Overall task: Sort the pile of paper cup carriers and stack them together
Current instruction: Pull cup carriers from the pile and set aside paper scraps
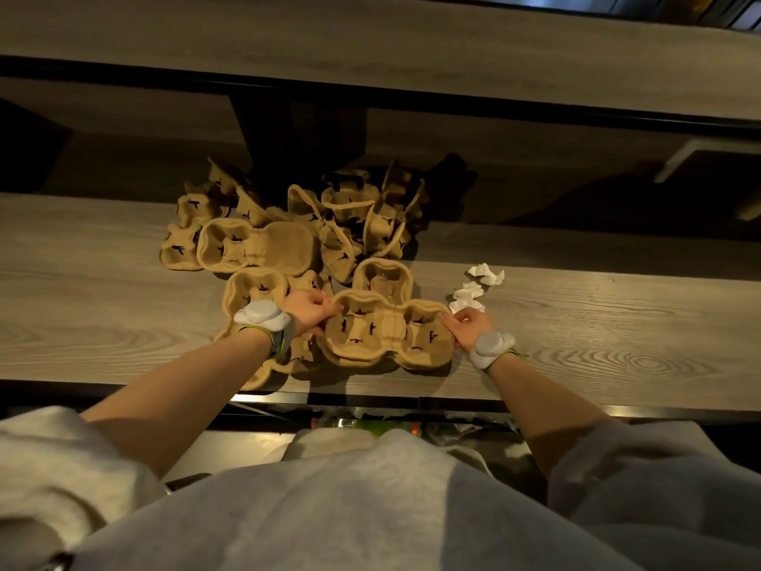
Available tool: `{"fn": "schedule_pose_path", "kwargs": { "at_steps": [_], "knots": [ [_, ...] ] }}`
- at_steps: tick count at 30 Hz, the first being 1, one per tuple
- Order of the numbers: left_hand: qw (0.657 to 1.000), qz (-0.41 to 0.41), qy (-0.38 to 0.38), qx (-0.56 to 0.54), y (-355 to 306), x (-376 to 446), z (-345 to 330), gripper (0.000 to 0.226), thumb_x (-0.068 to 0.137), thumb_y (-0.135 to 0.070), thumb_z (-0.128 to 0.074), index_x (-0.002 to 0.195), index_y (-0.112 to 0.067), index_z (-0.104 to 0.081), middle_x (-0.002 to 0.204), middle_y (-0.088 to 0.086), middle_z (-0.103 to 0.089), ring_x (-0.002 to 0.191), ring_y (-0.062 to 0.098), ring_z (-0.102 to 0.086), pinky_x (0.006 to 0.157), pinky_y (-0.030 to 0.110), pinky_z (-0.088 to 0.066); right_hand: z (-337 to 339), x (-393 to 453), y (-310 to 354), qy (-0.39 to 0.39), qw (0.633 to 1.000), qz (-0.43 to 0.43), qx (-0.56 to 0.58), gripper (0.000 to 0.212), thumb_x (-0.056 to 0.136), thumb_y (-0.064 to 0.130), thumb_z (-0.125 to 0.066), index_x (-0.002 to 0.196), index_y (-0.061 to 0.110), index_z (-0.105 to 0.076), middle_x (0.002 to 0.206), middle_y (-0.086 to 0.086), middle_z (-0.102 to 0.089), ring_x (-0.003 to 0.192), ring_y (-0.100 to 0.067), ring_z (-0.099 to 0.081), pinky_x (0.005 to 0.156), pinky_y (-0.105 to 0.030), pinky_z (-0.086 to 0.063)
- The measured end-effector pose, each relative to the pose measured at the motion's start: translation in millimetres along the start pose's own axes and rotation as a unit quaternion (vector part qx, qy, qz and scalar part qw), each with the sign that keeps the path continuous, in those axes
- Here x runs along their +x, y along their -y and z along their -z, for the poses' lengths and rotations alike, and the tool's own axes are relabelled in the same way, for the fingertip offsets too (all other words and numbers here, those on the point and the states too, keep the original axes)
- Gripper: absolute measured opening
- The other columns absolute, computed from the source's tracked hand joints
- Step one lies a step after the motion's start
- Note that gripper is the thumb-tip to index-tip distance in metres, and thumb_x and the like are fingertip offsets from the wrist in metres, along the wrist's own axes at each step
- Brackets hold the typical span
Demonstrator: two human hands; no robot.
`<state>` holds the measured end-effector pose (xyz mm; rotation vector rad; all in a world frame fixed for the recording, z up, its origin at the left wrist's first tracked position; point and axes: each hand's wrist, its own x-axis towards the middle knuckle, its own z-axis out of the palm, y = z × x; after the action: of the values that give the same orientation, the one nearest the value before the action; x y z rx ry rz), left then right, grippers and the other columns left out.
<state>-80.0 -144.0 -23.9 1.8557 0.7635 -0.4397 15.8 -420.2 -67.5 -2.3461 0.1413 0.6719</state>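
Note:
A tan paper cup carrier [387, 331] with two cup wells lies flat near the front of the wooden counter [576, 348], on top of at least one more carrier whose edge shows beneath it. My left hand [311, 313] grips its left end and my right hand [467, 325] grips its right end. Further back, a loose pile of carriers [358, 216] leans in all directions. Flat ones lie at the left [257, 245], and more carriers [257, 288] sit under my left wrist.
Crumpled white tissues [473, 288] lie just beyond my right hand. A raised wooden ledge [370, 47] with a dark gap under it runs across the back. The counter's front edge is close to my body, with a metal surface below it.

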Motion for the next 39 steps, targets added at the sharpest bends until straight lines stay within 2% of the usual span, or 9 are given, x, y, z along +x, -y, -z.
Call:
{"fn": "schedule_pose_path", "kwargs": {
  "at_steps": [5, 11, 16, 18, 21, 26, 31, 35, 39],
  "knots": [
    [0.998, 0.041, 0.050, -0.015, -6, -1, 0, 0.015, 0.088, -0.020, -0.066, 0.077, -0.010, -0.060, 0.075, 0.006, -0.063, 0.066, 0.013, -0.061, 0.047, 0.015, -0.054, 5, 0, -5, 0.003, 1.000, 0.012, -0.003, 0.039, 0.084, 0.048, -0.062, 0.062, 0.020, -0.048, 0.068, -0.004, -0.058, 0.074, -0.025, -0.055, 0.073, -0.035, -0.047],
    [0.990, 0.033, 0.045, 0.132, 3, 6, -1, 0.032, 0.090, -0.033, -0.062, 0.071, -0.008, -0.058, 0.064, 0.006, -0.059, 0.052, 0.014, -0.059, 0.041, 0.015, -0.050, 2, 0, 0, -0.002, 0.999, 0.016, -0.036, 0.042, 0.084, 0.045, -0.064, 0.060, 0.019, -0.041, 0.074, -0.004, -0.053, 0.075, -0.021, -0.049, 0.069, -0.029, -0.037],
    [0.949, 0.016, 0.037, 0.312, -2, 10, 0, 0.052, 0.091, -0.051, -0.050, 0.058, -0.012, -0.050, 0.058, 0.005, -0.057, 0.053, 0.019, -0.057, 0.067, 0.030, -0.054, -3, 2, 5, 0.022, 0.997, -0.003, -0.072, 0.043, 0.088, 0.048, -0.057, 0.061, 0.016, -0.048, 0.080, -0.012, -0.056, 0.082, -0.025, -0.053, 0.076, -0.033, -0.040],
    [0.939, 0.019, 0.024, 0.341, -4, 12, 1, 0.056, 0.091, -0.054, -0.047, 0.054, -0.013, -0.045, 0.056, 0.004, -0.052, 0.052, 0.018, -0.052, 0.068, 0.031, -0.050, -5, 1, 5, 0.067, 0.993, -0.008, -0.097, 0.048, 0.094, 0.048, -0.046, 0.094, 0.005, -0.068, 0.104, -0.017, -0.064, 0.102, -0.031, -0.059, 0.091, -0.035, -0.043],
    [0.958, 0.068, 0.046, 0.276, 4, 21, -1, 0.052, 0.089, -0.053, -0.052, 0.060, -0.009, -0.050, 0.058, 0.008, -0.057, 0.046, 0.020, -0.053, 0.071, 0.033, -0.056, -11, -3, 8, 0.089, 0.989, -0.013, -0.114, 0.057, 0.098, 0.046, -0.037, 0.130, 0.002, -0.054, 0.131, -0.018, -0.057, 0.122, -0.034, -0.052, 0.102, -0.035, -0.040],
    [0.971, 0.119, 0.070, 0.193, 4, 20, -2, 0.049, 0.090, -0.047, -0.056, 0.066, -0.005, -0.053, 0.057, 0.007, -0.056, 0.038, 0.016, -0.049, 0.040, 0.021, -0.047, -20, -5, 7, 0.055, 0.989, -0.015, -0.137, 0.055, 0.099, 0.044, -0.035, 0.116, -0.002, -0.061, 0.120, -0.021, -0.062, 0.112, -0.036, -0.057, 0.079, -0.031, -0.036],
    [0.965, 0.079, 0.079, 0.238, 1, 18, 3, 0.050, 0.089, -0.052, -0.053, 0.066, -0.009, -0.056, 0.059, 0.005, -0.058, 0.048, 0.017, -0.052, 0.050, 0.024, -0.047, -18, 1, 1, 0.057, 0.991, 0.000, -0.120, 0.051, 0.097, 0.048, -0.039, 0.097, 0.004, -0.064, 0.094, -0.017, -0.061, 0.086, -0.026, -0.053, 0.075, -0.029, -0.036],
    [0.966, -0.017, -0.045, 0.255, 4, 11, 26, 0.058, 0.086, -0.062, -0.049, 0.052, -0.015, -0.055, 0.055, 0.004, -0.056, 0.052, 0.017, -0.050, 0.056, 0.027, -0.041, -12, 5, 10, 0.026, 0.995, 0.029, -0.091, 0.051, 0.097, 0.047, -0.039, 0.094, 0.001, -0.061, 0.091, -0.014, -0.060, 0.090, -0.028, -0.055, 0.077, -0.032, -0.038],
    [0.977, -0.003, -0.152, 0.147, 23, 3, 60, 0.060, 0.086, -0.063, -0.047, 0.061, -0.009, -0.054, 0.056, 0.007, -0.051, 0.054, 0.022, -0.049, 0.058, 0.030, -0.041, -12, 6, 35, -0.036, 0.995, 0.030, -0.084, 0.059, 0.099, 0.049, -0.028, 0.100, 0.002, -0.064, 0.105, -0.018, -0.065, 0.104, -0.035, -0.059, 0.086, -0.035, -0.040]
  ]
}}
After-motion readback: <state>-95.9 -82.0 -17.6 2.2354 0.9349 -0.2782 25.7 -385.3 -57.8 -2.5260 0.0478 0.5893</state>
